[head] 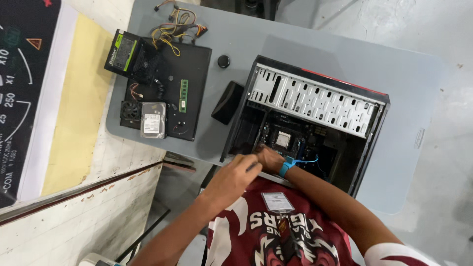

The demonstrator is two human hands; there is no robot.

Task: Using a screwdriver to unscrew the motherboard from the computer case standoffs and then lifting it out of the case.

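Note:
An open black computer case (374,128) lies on its side on a grey table (409,74), with its metal drive cage (315,98) uppermost. Inside it is a motherboard with a square silver processor (282,139). My right hand (268,157) wears a blue wrist strap (286,166) with a blue cord. It reaches over the case's near edge to the motherboard. My left hand (236,175) is just beside it at the case rim, fingers curled. Something small and grey shows at its fingertips. What either hand grips is hidden.
A black side panel (197,64) on the table's left end carries a power supply (125,51) with a cable bundle (172,29), a green memory stick (183,96), a hard drive (152,119) and a small fan (130,109). A black slab (227,102) and a round black knob (223,61) lie between the panel and the case.

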